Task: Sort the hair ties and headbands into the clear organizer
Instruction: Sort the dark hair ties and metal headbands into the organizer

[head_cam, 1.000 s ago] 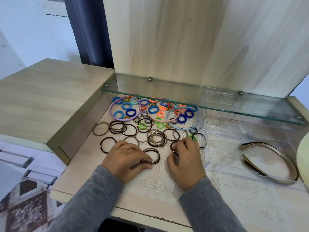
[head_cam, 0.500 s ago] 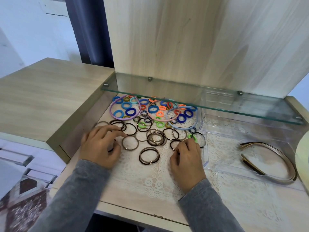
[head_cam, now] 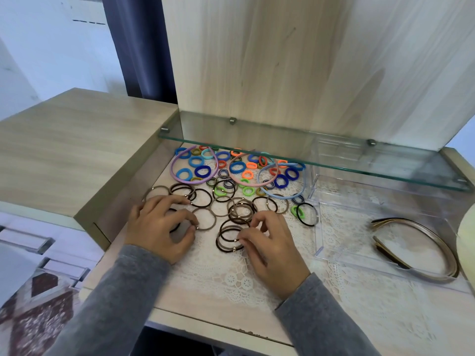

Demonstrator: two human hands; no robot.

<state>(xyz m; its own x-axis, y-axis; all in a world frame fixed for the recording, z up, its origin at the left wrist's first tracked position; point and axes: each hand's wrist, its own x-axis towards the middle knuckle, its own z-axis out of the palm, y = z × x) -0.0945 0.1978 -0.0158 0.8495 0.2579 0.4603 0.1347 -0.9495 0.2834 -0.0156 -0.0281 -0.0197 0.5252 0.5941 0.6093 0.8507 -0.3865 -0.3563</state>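
Many hair ties lie on a lace mat: colourful small ones (head_cam: pixel 237 167) at the back, brown and taupe ones nearer me. Purple (head_cam: pixel 177 173), pink (head_cam: pixel 241 182) and blue (head_cam: pixel 282 196) headbands lie among them. My left hand (head_cam: pixel 159 224) pinches a taupe hair tie (head_cam: pixel 205 210) between thumb and index finger. With curled fingers, my right hand (head_cam: pixel 272 242) pinches a stack of dark brown hair ties (head_cam: pixel 226 238). The clear organizer (head_cam: pixel 317 227) stands to the right, with brown and gold headbands (head_cam: pixel 424 242) lying in it.
A glass shelf (head_cam: pixel 334 160) hangs low over the back of the mat and the organizer. A raised wooden top (head_cam: pixel 64 150) walls off the left side. A wooden panel rises behind. A cream object (head_cam: pixel 466 240) shows at the right edge.
My left hand left the dark brown stack, went left, and now pinches a taupe tie. My right hand slid from a single dark tie down-left onto that stack.
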